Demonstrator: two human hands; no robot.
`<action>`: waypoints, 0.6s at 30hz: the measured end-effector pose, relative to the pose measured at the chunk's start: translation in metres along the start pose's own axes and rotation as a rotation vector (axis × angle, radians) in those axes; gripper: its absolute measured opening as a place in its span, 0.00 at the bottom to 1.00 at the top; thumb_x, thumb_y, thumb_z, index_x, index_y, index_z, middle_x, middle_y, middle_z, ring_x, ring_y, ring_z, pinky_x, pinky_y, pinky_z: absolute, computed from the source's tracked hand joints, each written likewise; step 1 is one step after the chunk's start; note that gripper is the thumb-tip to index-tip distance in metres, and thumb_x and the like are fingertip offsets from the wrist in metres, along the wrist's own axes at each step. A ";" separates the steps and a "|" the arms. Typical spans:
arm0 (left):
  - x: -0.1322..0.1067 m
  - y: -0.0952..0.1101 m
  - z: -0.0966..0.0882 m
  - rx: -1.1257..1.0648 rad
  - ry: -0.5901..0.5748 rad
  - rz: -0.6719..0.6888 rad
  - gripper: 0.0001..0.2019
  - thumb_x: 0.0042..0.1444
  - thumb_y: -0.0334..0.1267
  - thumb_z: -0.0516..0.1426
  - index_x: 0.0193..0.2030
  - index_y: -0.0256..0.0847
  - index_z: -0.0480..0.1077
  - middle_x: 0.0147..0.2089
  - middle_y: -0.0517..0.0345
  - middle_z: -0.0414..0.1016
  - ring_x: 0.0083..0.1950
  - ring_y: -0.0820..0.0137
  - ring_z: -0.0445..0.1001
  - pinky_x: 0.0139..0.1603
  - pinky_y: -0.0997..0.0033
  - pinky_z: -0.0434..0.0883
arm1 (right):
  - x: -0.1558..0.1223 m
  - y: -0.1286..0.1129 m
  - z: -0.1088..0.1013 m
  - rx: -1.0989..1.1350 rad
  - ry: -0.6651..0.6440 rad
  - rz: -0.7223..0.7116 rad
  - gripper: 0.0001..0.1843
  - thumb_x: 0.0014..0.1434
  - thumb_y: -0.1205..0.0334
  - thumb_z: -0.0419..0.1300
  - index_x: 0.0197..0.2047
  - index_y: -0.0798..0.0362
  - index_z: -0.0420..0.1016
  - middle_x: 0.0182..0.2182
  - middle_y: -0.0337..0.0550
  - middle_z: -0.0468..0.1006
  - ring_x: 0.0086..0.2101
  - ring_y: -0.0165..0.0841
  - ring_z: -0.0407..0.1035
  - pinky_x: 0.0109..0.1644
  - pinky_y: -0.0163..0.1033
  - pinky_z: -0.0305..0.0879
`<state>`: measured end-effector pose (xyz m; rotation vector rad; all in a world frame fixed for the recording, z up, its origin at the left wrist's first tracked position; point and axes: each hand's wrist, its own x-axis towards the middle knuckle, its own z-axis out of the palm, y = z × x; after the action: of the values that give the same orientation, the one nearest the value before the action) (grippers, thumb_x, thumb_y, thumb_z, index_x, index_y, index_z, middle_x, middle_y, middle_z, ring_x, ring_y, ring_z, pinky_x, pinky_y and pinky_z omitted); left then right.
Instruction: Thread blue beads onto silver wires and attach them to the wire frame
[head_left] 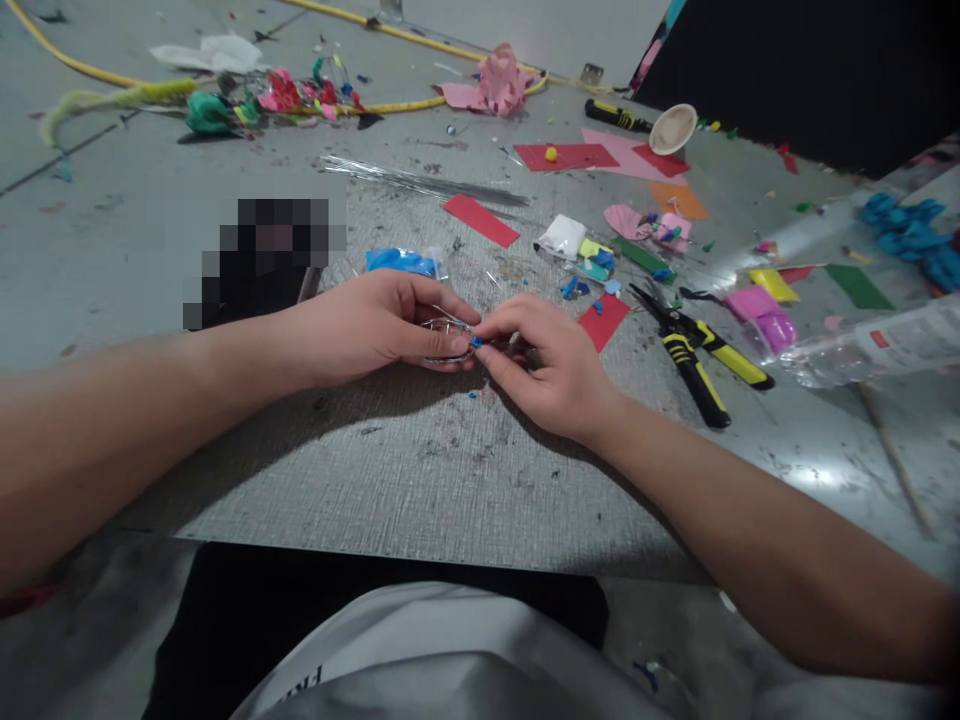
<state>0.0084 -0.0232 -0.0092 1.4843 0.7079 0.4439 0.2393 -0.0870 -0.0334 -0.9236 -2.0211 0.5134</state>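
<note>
My left hand (382,325) is closed around a small frame of bent silvery wire (442,328), its thumb and fingers pinching the loops. At the right end of the wire sits a small blue lump (475,342) that looks like soft clay. My right hand (551,365) meets it there, thumb and forefinger pinched on the blue lump. The other fingers of my right hand are curled and partly hidden. Just behind my left hand lies a clear packet of blue clay (405,263). A few blue crumbs (472,395) lie below my fingertips.
Yellow-black pliers (694,350) lie on the right near a clear plastic bottle (885,345). Behind my hands are loose wires (427,182), a red paper strip (481,220) and a white packet (562,238). A pixelated dark object (262,260) stands at left; a yellow hose (420,40) crosses the back.
</note>
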 end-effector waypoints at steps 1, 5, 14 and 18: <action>0.000 0.001 0.000 -0.012 -0.005 -0.012 0.14 0.59 0.45 0.73 0.48 0.41 0.84 0.43 0.54 0.88 0.42 0.67 0.87 0.47 0.69 0.85 | 0.000 0.000 0.000 -0.001 -0.006 -0.004 0.03 0.71 0.63 0.61 0.45 0.48 0.77 0.42 0.44 0.81 0.40 0.36 0.73 0.41 0.43 0.71; 0.000 0.001 0.000 -0.042 -0.008 -0.012 0.12 0.61 0.42 0.72 0.48 0.41 0.84 0.43 0.54 0.89 0.42 0.68 0.87 0.48 0.70 0.85 | 0.000 0.002 0.000 -0.002 -0.025 0.010 0.05 0.72 0.61 0.60 0.46 0.48 0.79 0.42 0.45 0.81 0.40 0.36 0.73 0.42 0.43 0.71; -0.001 0.002 0.003 -0.044 0.003 -0.038 0.08 0.62 0.39 0.71 0.46 0.41 0.85 0.41 0.56 0.88 0.40 0.71 0.86 0.47 0.73 0.83 | 0.000 0.005 -0.001 0.044 -0.029 0.057 0.07 0.72 0.57 0.63 0.48 0.47 0.81 0.42 0.44 0.82 0.41 0.36 0.74 0.43 0.42 0.71; -0.002 0.004 0.005 0.024 0.021 0.022 0.10 0.61 0.43 0.71 0.45 0.42 0.83 0.41 0.57 0.87 0.40 0.68 0.86 0.46 0.70 0.84 | 0.000 0.005 -0.002 0.077 -0.007 0.073 0.07 0.70 0.55 0.65 0.47 0.48 0.81 0.41 0.44 0.82 0.41 0.36 0.74 0.42 0.41 0.71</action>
<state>0.0111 -0.0280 -0.0056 1.5130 0.7168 0.4699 0.2432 -0.0841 -0.0356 -0.9527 -1.9657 0.6305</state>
